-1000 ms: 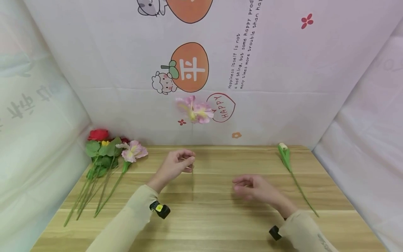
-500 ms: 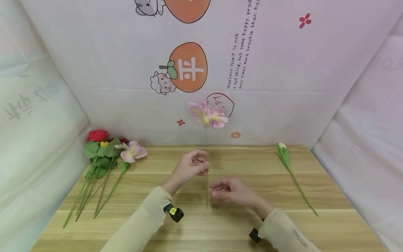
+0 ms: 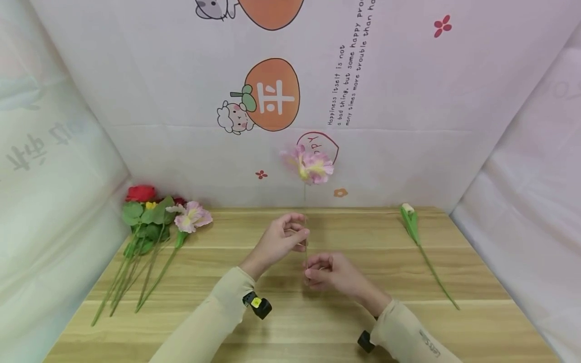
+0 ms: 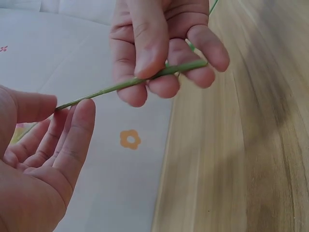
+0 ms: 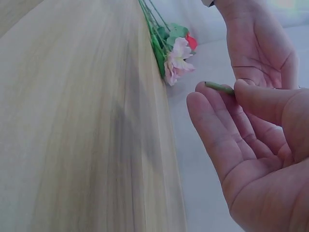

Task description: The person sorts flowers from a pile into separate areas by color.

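While the left hand [image 3: 279, 242] and right hand [image 3: 336, 275] pinch its thin green stem [image 4: 113, 89], the ruffled pink-yellow flower [image 3: 313, 165] (fabric, perhaps; blurry from here) seems light, best held there.

At the cuff of the cream left sleeve [image 3: 204, 322] sits a black strapped device [image 3: 263, 308] with a yellow patch [image 3: 256, 302]; right of that sleeve are a matching right sleeve [image 3: 399, 327] with small grey lettering [image 3: 429, 344] and another black device [image 3: 365, 342].

Behind the tabletop [image 3: 317, 322] we see a pale cloth [image 3: 399, 116] with cartoon prints [image 3: 289, 116]; on the tabletop's left we find a bunch of flowers [image 3: 156, 216], on its right a white tulip [image 3: 411, 227]
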`<state>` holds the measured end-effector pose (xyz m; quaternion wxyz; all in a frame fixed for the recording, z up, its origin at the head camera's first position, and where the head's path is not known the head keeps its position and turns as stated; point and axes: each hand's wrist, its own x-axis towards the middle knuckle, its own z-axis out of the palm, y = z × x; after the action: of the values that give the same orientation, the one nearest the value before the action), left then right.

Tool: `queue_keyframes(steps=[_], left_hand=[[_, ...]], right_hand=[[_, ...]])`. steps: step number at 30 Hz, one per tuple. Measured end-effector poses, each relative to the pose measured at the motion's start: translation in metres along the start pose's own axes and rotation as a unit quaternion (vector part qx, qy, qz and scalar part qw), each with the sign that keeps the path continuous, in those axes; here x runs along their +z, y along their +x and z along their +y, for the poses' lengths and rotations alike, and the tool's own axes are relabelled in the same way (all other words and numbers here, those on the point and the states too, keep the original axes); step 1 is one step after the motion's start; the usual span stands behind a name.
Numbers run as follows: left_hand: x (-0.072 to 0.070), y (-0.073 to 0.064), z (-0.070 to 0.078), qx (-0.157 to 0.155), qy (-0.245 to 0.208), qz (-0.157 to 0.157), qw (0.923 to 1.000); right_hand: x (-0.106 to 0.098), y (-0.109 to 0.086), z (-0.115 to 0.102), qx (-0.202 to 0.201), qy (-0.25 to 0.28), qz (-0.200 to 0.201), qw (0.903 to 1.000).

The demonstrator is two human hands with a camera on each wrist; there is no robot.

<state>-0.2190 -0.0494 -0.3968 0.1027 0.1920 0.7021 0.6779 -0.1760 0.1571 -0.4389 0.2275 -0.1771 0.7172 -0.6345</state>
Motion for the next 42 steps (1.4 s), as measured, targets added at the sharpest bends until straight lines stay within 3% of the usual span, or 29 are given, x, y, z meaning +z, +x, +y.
queue_keyframes(steps=[5,11,20,27,33,42], left_hand=[[0.001,0.002,-0.001,-0.003,-0.008,0.008,0.9999],[0.003,0.003,-0.003,-0.002,-0.005,0.006,1.0],[0.005,0.003,-0.003,0.002,-0.003,0.005,1.0],[0.005,-0.002,-0.002,0.006,0.018,0.001,0.9998],[-0.004,-0.01,-0.001,0.01,0.042,-0.007,0.999],[-0.028,-0.022,-0.003,-0.003,0.051,-0.005,0.9987]], right_hand=[[0.0,-0.003,-0.001,-0.007,-0.009,-0.004,0.9999],[0.002,-0.003,-0.003,0.007,0.014,0.02,0.9997],[0.005,-0.004,-0.002,-0.005,0.028,0.046,0.9985],[-0.002,-0.009,-0.001,-0.017,0.03,0.05,0.9981],[-0.014,-0.016,0.0,-0.024,0.021,0.066,0.9973],[-0.044,-0.034,0.007,-0.02,-0.011,0.086,0.996]])
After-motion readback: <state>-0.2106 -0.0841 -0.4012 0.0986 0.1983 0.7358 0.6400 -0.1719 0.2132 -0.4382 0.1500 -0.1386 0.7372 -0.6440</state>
